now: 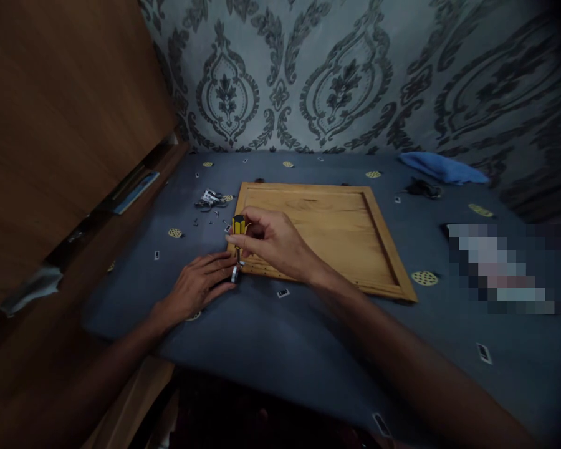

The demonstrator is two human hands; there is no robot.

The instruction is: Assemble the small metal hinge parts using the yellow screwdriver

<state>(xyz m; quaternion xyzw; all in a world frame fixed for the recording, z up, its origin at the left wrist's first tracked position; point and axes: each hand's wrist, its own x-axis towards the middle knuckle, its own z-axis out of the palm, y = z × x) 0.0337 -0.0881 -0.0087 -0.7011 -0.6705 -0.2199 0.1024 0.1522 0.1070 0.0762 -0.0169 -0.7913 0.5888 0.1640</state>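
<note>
My right hand (275, 240) is closed around the yellow and black handle of a screwdriver (238, 224). The tool stands upright, tip down, over the near left corner of a framed wooden panel (327, 234). At that corner a small metal hinge (234, 273) sits against the panel's edge. My left hand (199, 284) lies low on the cloth, fingers stretched forward, its thumb and fingertips touching the hinge from both sides. Whether a screw is under the tip is too small to tell.
Beyond the left hand lie a heap of metal fittings (211, 198) and several loose screws (212, 218). A blue cloth (442, 167) and a dark object (423, 188) are at the back right. A wooden cabinet (75, 112) borders the left side; a patterned wall (280, 75) stands behind.
</note>
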